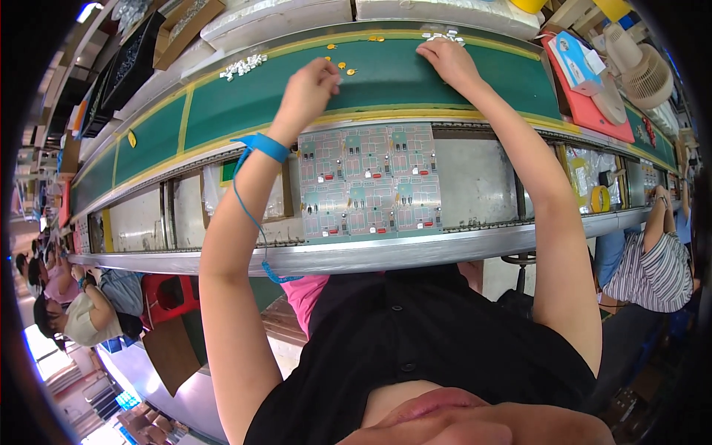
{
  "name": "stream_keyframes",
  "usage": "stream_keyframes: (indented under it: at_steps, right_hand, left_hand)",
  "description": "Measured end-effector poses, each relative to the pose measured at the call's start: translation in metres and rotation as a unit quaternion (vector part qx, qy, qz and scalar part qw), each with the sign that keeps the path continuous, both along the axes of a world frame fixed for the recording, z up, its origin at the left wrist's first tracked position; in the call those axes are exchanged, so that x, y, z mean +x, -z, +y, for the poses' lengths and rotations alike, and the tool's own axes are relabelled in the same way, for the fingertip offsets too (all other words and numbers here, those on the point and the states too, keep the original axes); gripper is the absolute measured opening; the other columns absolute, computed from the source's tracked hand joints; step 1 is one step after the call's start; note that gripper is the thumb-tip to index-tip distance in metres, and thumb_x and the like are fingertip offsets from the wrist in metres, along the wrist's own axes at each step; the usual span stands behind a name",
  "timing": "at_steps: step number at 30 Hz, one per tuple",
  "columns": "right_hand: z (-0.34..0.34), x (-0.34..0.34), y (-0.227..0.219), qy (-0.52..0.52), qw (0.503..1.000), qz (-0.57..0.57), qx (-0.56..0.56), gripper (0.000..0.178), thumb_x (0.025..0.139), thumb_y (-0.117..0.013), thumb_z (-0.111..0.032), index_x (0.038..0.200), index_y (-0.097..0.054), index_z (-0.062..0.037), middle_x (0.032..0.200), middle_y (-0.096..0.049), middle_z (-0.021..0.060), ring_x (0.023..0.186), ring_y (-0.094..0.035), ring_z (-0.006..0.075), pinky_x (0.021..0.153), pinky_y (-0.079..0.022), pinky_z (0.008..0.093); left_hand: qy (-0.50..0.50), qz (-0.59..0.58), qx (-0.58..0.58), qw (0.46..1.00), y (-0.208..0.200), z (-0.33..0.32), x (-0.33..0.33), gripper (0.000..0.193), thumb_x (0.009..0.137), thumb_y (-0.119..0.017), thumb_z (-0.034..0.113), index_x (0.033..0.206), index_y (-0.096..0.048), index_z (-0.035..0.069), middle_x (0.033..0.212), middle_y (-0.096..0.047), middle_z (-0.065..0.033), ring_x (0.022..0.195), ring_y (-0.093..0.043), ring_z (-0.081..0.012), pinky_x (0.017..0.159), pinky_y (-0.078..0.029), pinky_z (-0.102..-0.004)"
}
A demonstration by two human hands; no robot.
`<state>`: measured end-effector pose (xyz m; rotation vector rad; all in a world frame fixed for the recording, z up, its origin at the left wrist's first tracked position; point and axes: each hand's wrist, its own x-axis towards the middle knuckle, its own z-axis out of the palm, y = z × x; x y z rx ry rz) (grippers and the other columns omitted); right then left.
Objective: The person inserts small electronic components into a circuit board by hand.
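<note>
This looks to me like an electronics factory's assembly line: a circuit board (pixel 371 182) sits along a long metal rail (pixel 371 257), small white parts (pixel 245 67) lie heaped on the green bench (pixel 241 104), and other workers (pixel 89 315) are stationed farther along.

The mat (pixel 393 85) is green, the wristband (pixel 271 147) blue, the small parts (pixel 243 67) white.

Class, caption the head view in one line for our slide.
Left fingers near yellow parts, right fingers by white parts, beyond a circuit board.
</note>
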<state>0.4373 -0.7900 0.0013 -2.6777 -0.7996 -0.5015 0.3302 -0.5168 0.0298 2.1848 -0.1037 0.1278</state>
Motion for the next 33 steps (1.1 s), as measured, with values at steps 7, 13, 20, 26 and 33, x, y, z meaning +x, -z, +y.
stream_keyframes:
  at_steps: [7,13,20,26,33]
  right_hand:
    - [0.017,-0.102,-0.042,-0.166,0.937,0.274,0.136,0.013,0.080,-0.060,-0.007,0.092,-0.064,-0.0031,0.085,-0.061,0.0105,0.081,-0.060,0.0276,0.071,-0.047,0.0341]
    - [0.011,-0.117,-0.026,-0.209,0.951,0.226,0.022,0.013,0.076,-0.062,-0.009,0.088,-0.066,-0.0046,0.087,-0.062,0.0101,0.087,-0.059,0.0286,0.074,-0.048,0.0379]
    - [0.013,-0.126,-0.026,-0.183,0.968,0.170,-0.022,0.014,0.077,-0.062,-0.013,0.089,-0.067,-0.0081,0.088,-0.062,0.0084,0.088,-0.059,0.0281,0.075,-0.048,0.0382]
    - [-0.006,-0.074,-0.033,-0.128,0.974,0.162,0.092,0.017,0.081,-0.060,-0.012,0.095,-0.064,-0.0040,0.088,-0.064,0.0114,0.081,-0.062,0.0246,0.072,-0.049,0.0312]
    - [-0.030,0.000,-0.002,0.038,0.999,-0.006,0.004,0.023,0.083,-0.059,-0.022,0.103,-0.062,-0.0118,0.094,-0.061,0.0096,0.091,-0.058,0.0292,0.076,-0.048,0.0392]
  left_hand:
    - [0.059,-0.038,0.024,0.997,-0.008,-0.040,-0.026,0.012,0.082,-0.055,0.010,0.087,-0.057,-0.001,0.070,-0.064,-0.0129,0.070,-0.062,-0.0311,0.064,-0.048,-0.0367]
    - [0.078,-0.032,0.118,0.989,-0.007,-0.062,-0.033,0.013,0.081,-0.054,0.013,0.083,-0.060,0.001,0.074,-0.064,-0.0141,0.073,-0.061,-0.0327,0.066,-0.047,-0.0416]
    - [0.109,-0.090,0.182,0.973,0.009,-0.072,-0.039,0.013,0.077,-0.060,0.015,0.081,-0.064,0.003,0.078,-0.061,-0.0133,0.080,-0.057,-0.0311,0.070,-0.045,-0.0405]
    - [0.118,-0.079,0.195,0.971,0.009,-0.074,-0.044,0.012,0.075,-0.061,0.014,0.077,-0.066,0.004,0.078,-0.059,-0.0115,0.083,-0.055,-0.0297,0.072,-0.045,-0.0396]
    - [0.127,-0.090,0.190,0.969,0.013,-0.081,-0.043,0.011,0.075,-0.061,0.013,0.078,-0.067,0.004,0.078,-0.059,-0.0107,0.083,-0.055,-0.0290,0.072,-0.045,-0.0390]
